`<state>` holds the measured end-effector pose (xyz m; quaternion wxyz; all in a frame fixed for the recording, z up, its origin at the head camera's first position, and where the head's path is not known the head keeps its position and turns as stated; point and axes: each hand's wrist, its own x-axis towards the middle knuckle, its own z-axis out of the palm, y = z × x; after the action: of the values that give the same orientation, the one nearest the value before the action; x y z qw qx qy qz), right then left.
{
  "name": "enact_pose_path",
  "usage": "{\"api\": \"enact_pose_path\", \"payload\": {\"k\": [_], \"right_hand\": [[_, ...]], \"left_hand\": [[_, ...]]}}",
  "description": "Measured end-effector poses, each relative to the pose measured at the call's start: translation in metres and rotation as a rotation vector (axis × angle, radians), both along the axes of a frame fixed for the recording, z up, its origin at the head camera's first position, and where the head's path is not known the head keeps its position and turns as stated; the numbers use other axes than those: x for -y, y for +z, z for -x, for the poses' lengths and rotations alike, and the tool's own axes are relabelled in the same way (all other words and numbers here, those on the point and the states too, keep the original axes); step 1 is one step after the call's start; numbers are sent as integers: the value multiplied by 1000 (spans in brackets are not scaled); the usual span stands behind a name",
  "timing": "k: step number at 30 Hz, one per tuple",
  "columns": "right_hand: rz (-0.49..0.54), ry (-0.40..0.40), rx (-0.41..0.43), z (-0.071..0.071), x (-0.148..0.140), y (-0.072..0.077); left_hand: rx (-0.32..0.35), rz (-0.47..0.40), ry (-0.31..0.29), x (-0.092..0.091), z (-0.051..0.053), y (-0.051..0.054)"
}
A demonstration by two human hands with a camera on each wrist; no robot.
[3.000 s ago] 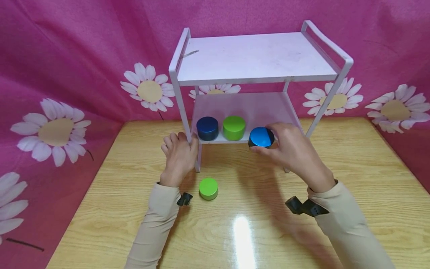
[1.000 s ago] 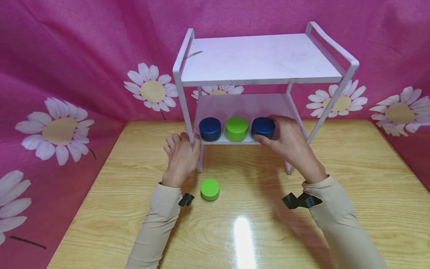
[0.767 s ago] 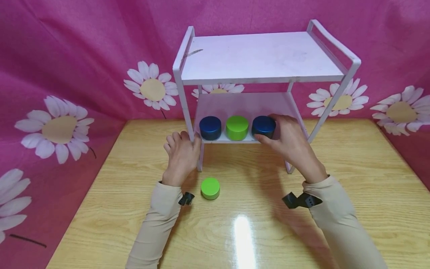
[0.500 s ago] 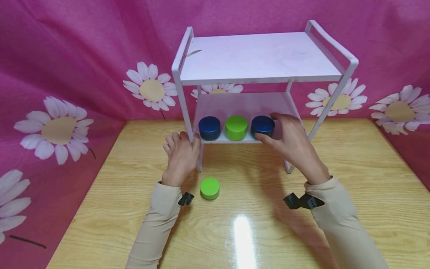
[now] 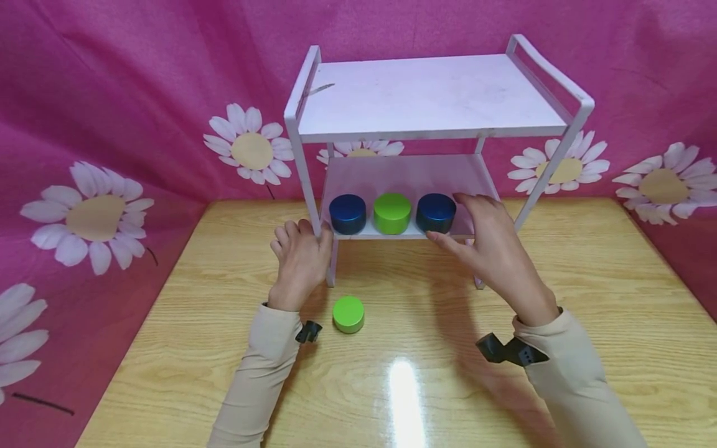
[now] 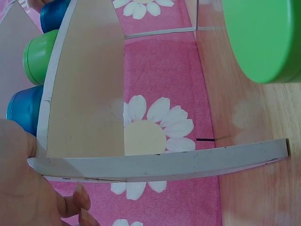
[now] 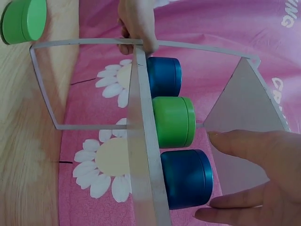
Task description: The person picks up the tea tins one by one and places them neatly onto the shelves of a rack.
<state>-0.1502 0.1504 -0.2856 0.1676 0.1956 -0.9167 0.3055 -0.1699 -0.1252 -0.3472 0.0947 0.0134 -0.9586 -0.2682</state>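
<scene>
A white two-tier shelf rack [image 5: 431,93] stands on the table, and its lower shelf [image 5: 409,174] carries a row of round lidded tins along the front edge. From left to right come a dark blue tin [image 5: 347,214], a green tin [image 5: 391,213] and another blue tin [image 5: 435,213]. My right hand [image 5: 498,255] is beside that right-hand blue tin, thumb and fingers spread and holding nothing. With my left hand [image 5: 301,264] I grip the rack's front left post at lower-shelf height; the right wrist view shows the fingers bent around the frame.
A second green tin [image 5: 348,315] sits on the wooden table [image 5: 224,348] in front of the rack, near my left wrist. A pink cloth [image 5: 168,74] with white daisies hangs behind and at the sides. The rack's upper shelf overhangs the tins.
The right-hand blue tin, tilted in my right hand earlier, now stands upright on the lower shelf. My right hand has released it and drawn slightly back. The left hand keeps its grip.
</scene>
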Motion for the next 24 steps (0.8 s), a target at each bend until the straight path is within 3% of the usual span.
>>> {"api": "enact_pose_path", "payload": {"k": [11, 18, 24], "right_hand": [[-19, 2, -49, -15, -6, -9], [-69, -64, -12, -28, -10, -19], [-91, -76, -40, -35, -12, -26]], "left_hand": [[-2, -2, 1, 0, 1, 1], [-5, 14, 5, -1, 1, 0], [-18, 41, 22, -1, -1, 1]]}}
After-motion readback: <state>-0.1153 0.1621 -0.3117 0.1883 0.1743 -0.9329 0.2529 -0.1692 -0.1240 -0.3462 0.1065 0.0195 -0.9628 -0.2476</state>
